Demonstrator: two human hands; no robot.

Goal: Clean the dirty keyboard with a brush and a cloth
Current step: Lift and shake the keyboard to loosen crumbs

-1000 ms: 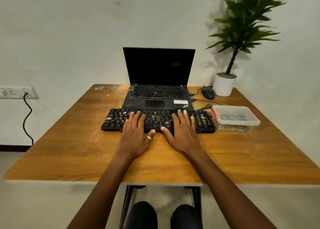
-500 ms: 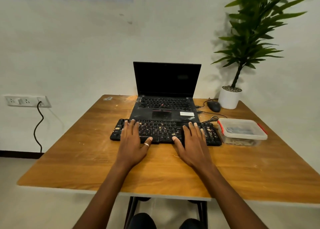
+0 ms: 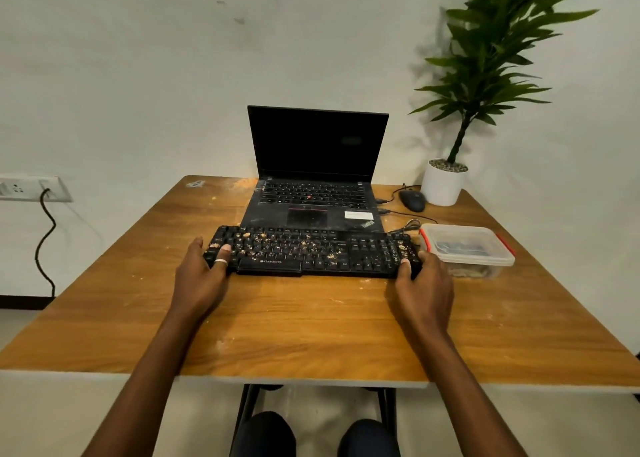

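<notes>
A black keyboard (image 3: pixel 311 252) strewn with tan crumbs lies across the wooden table (image 3: pixel 311 318), in front of an open laptop. My left hand (image 3: pixel 202 276) grips its left end, thumb on the keys and fingers round the edge. My right hand (image 3: pixel 424 283) grips the right end the same way, thumb on top. I see no brush or cloth in the open; a lidded plastic box holds something bluish that I cannot make out.
The black laptop (image 3: pixel 313 193) stands behind the keyboard, screen dark. The clear box (image 3: pixel 465 249) with red clips touches the keyboard's right end. A mouse (image 3: pixel 412 200) and white potted plant (image 3: pixel 443 183) sit at the back right. Cables run from the laptop's right side.
Both hands slid apart from the middle of the keys to the two ends of the keyboard and took hold of it. The camera view shifted slightly.
</notes>
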